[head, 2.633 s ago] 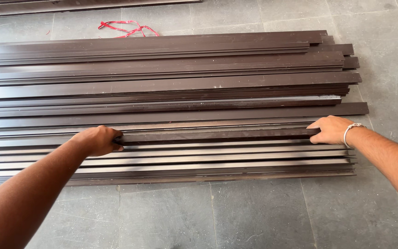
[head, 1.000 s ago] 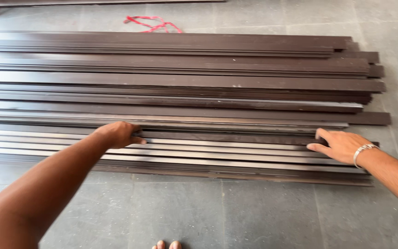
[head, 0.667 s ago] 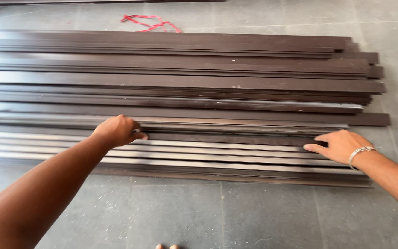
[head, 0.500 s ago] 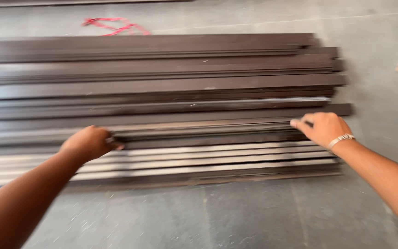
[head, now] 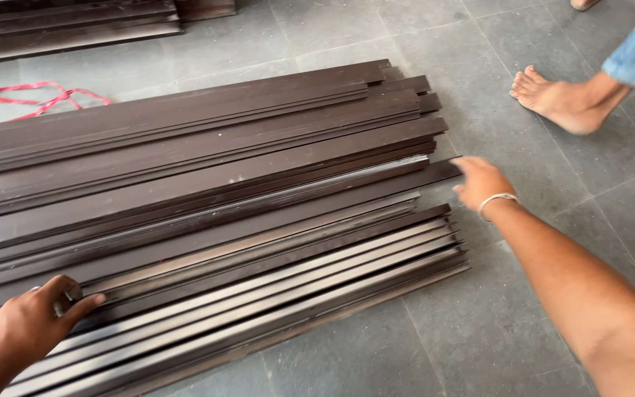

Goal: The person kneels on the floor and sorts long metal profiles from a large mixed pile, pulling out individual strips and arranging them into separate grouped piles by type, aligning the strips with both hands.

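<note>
My left hand (head: 27,323) curled its fingers around the edge of one long brown strip (head: 259,257) near the front of the stack (head: 207,147) lying on the grey tiled floor (head: 347,353). Behind the stack lay a red cord (head: 34,98). My right hand (head: 481,181), a bangle (head: 495,200) on its wrist, hung open at the strips' far ends, holding nothing. Beyond it stood another person's bare foot (head: 556,99).

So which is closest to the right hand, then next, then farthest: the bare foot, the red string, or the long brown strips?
From the right hand:
1. Brown strips, touching its fingertips on the left.
2. Bare foot, up to the right.
3. Red string, far left on the floor.
</note>
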